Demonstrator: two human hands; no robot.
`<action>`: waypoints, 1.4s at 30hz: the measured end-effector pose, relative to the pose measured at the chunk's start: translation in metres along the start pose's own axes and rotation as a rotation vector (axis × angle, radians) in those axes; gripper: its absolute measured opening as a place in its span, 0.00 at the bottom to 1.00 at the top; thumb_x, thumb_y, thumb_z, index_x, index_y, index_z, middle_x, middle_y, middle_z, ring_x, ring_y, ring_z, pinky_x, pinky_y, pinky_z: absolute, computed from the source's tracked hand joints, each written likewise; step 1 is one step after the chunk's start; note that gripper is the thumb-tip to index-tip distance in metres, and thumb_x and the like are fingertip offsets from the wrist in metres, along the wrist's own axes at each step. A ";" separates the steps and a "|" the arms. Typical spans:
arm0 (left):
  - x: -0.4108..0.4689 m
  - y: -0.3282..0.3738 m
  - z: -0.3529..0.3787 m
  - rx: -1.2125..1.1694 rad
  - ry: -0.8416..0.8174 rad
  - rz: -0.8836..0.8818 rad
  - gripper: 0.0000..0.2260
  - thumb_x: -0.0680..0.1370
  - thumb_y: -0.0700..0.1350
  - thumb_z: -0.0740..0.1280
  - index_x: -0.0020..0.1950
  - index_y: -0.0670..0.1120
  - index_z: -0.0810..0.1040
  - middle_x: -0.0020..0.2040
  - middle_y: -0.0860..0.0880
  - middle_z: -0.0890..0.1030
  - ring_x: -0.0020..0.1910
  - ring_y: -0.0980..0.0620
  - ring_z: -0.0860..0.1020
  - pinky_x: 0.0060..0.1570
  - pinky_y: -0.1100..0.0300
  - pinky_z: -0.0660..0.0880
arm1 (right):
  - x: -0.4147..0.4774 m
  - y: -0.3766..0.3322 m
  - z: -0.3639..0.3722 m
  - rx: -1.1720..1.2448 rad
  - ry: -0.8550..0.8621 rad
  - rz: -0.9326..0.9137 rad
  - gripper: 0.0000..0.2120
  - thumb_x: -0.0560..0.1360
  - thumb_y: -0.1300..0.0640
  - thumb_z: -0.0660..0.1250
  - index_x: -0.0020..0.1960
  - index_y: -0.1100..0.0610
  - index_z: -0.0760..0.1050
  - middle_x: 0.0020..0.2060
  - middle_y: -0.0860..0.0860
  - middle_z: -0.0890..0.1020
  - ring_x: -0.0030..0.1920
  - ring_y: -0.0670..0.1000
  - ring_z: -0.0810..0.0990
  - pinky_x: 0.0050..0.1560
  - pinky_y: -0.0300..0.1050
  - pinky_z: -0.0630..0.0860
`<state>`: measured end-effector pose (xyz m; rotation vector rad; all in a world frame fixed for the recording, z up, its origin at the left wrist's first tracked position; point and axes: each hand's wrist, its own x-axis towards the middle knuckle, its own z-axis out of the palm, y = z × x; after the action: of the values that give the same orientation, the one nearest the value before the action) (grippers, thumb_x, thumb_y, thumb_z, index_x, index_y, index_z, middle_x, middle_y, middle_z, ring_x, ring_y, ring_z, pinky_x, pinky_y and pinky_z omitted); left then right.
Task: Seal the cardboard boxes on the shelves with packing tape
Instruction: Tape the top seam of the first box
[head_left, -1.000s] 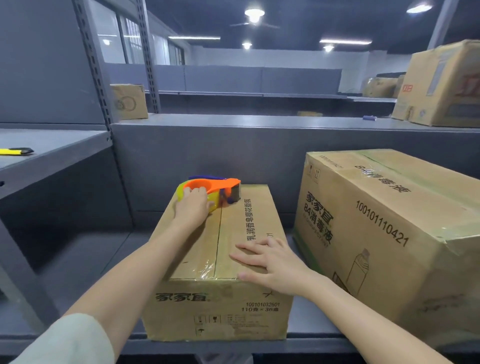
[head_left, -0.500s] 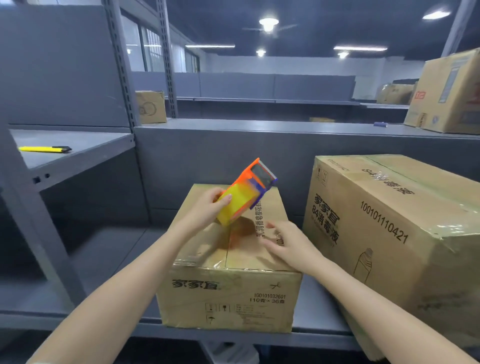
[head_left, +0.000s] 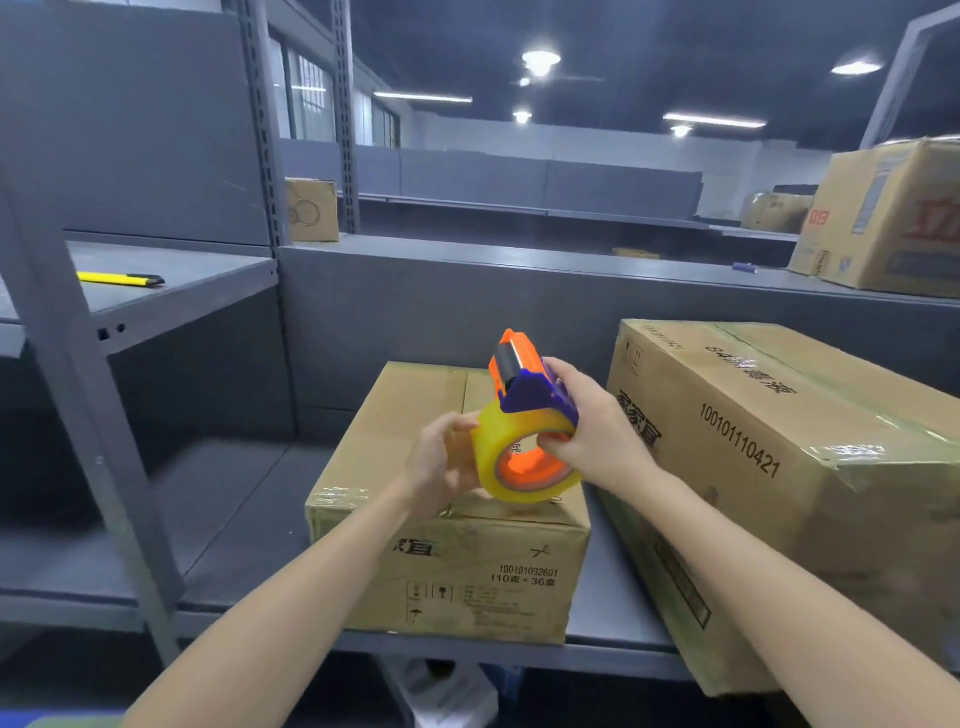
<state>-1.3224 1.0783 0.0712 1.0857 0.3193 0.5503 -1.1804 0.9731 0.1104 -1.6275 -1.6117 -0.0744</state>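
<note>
A small cardboard box (head_left: 457, 566) stands on the grey shelf (head_left: 244, 519) in front of me, with clear tape along its top seam. Above it I hold an orange and purple tape dispenser (head_left: 524, 415) carrying a yellowish tape roll. My right hand (head_left: 597, 431) grips the dispenser from the right, fingers curled round the roll's edge. My left hand (head_left: 441, 462) touches the roll's left side with curled fingers. A larger taped box (head_left: 789, 467) sits to the right of the small one.
A yellow utility knife (head_left: 122, 279) lies on the upper left shelf. Grey steel uprights (head_left: 88, 415) stand at the left. Another big box (head_left: 883, 218) rests on the upper shelf at the right, and a small box (head_left: 310, 210) stands farther back.
The dispenser was lifted off the far end of the small box's top. My right hand left the box lid and took hold of the dispenser; the left hand shifted to the roll's side.
</note>
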 end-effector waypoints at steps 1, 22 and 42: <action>0.000 0.002 0.003 0.047 0.007 0.015 0.15 0.77 0.43 0.53 0.53 0.43 0.79 0.45 0.44 0.82 0.42 0.48 0.80 0.44 0.55 0.76 | 0.003 -0.002 -0.006 -0.034 0.005 -0.005 0.36 0.64 0.64 0.73 0.69 0.54 0.65 0.56 0.52 0.77 0.56 0.52 0.75 0.56 0.47 0.73; -0.033 0.054 -0.020 -0.049 0.258 -0.336 0.04 0.76 0.35 0.65 0.47 0.34 0.75 0.37 0.38 0.82 0.35 0.45 0.82 0.39 0.56 0.81 | 0.020 -0.003 0.007 -0.500 -0.325 -0.075 0.37 0.67 0.56 0.74 0.71 0.50 0.60 0.62 0.49 0.74 0.58 0.49 0.73 0.44 0.38 0.72; -0.030 0.041 -0.038 0.210 0.437 -0.274 0.05 0.76 0.35 0.59 0.42 0.38 0.73 0.23 0.48 0.75 0.25 0.53 0.79 0.55 0.50 0.76 | 0.031 -0.014 0.019 -0.765 -0.362 -0.309 0.37 0.72 0.51 0.66 0.75 0.44 0.51 0.56 0.49 0.77 0.46 0.49 0.75 0.32 0.36 0.66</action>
<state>-1.3768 1.1038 0.0907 1.0941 0.9113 0.5114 -1.1961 1.0072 0.1223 -2.0050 -2.2854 -0.6587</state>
